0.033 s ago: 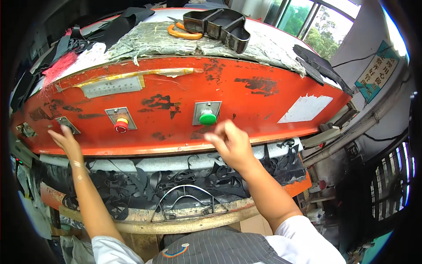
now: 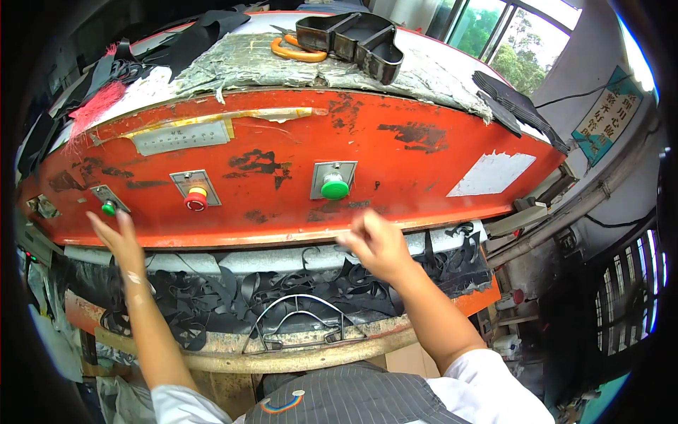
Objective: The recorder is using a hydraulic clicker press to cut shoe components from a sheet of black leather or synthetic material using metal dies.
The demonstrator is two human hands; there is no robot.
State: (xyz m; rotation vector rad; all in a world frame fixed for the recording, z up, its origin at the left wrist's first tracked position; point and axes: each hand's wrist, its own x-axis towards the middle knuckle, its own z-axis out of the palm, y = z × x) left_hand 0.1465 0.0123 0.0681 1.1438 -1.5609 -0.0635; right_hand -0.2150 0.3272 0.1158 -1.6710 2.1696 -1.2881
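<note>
the worn orange press head [image 2: 395, 152] spans the scene, its long axis running left to right and its button face turned toward the near side; beneath it lies a bed of black offcut strips [image 2: 233, 290] with a wire guard [image 2: 300, 314] in front. the right hand [image 2: 378, 244], fingers loosely apart and holding nothing, hovers just below the big green button [image 2: 335, 188]; the left hand [image 2: 116, 240], open and empty, sits under the small green button [image 2: 108, 208], with the red button [image 2: 195, 200] between; the risk i judge is a stray finger reaching under the head, or the left hand slipping onto the red button.
</note>
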